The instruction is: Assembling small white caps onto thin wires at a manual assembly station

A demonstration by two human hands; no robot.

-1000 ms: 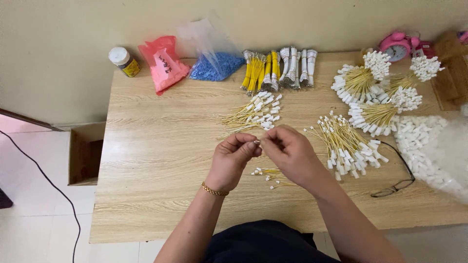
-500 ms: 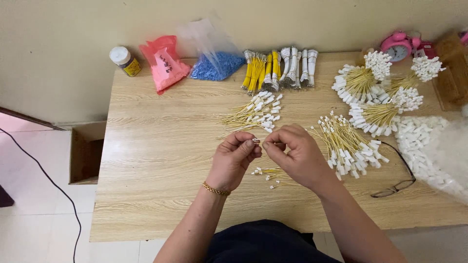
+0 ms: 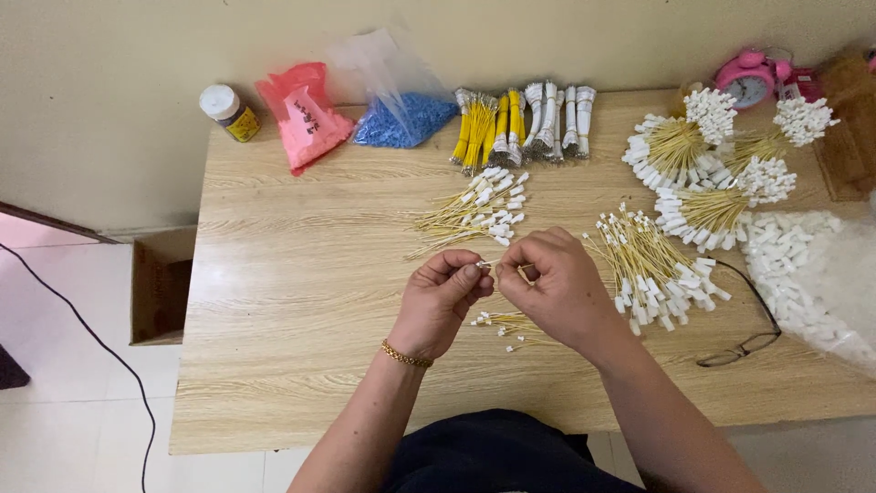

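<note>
Both hands have drawn a little closer together since the earlier frame — the left hand [image 3: 440, 303] and right hand [image 3: 555, 285] now pinch one thin yellow wire [image 3: 500, 266] between their fingertips, its white cap [image 3: 484, 265] at the left thumb. It seems the cap is being pressed on; seating it calls for a steady push. Just beyond lies a small loose pile [image 3: 474, 212] of capped wires — farther right, bigger bundles [image 3: 707, 169].

Your left hand [image 3: 441, 304] & right hand [image 3: 554, 284] met mid-table [image 3: 274, 365], pinching a wire [image 3: 497, 265] btwn them. Small wire pile [image 3: 506, 324] lay just below; fanned pile [image 3: 474, 212] behind; big pile [image 3: 652, 269] just right; glasses [image 3: 744, 342] further right; bags [image 3: 356, 110] far behind-left.
</note>
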